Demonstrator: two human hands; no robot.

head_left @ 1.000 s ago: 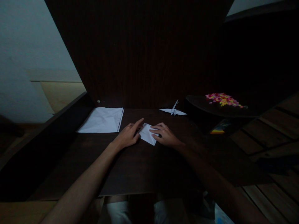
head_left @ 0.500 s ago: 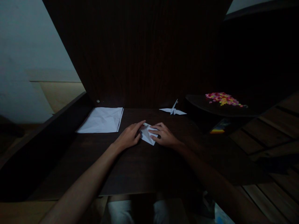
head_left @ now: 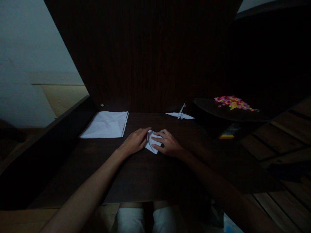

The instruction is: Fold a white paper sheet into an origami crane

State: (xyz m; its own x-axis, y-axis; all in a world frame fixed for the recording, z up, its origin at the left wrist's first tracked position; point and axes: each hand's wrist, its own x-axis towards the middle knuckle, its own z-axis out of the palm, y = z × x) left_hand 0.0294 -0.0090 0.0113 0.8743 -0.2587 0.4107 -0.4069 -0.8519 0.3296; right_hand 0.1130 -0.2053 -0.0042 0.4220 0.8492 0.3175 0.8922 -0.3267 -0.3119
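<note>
A small piece of folded white paper (head_left: 151, 146) lies on the dark desk between my two hands. My left hand (head_left: 134, 140) is closed at its left edge, fingers pressed together; the thumb is hidden. From the right, my right hand (head_left: 168, 143) holds the paper, with fingertips and thumb bent over its upper face and covering part of it. The layer under those fingers looks curved. Beyond my right hand, a finished white paper crane (head_left: 180, 115) stands near the back panel.
Several large creased white sheets (head_left: 107, 124) are stacked at the back left, beside the low side board (head_left: 48, 139). On the right, a raised rounded shelf (head_left: 206, 108) bears a heap of small pink, red and yellow pieces (head_left: 234, 103). The upright panel (head_left: 145, 58) closes off the back.
The folded paper has shifted slightly left and toward me, and its upper layer now curves. My right fingers have moved left across it, while my left fingers have drawn closer together.
</note>
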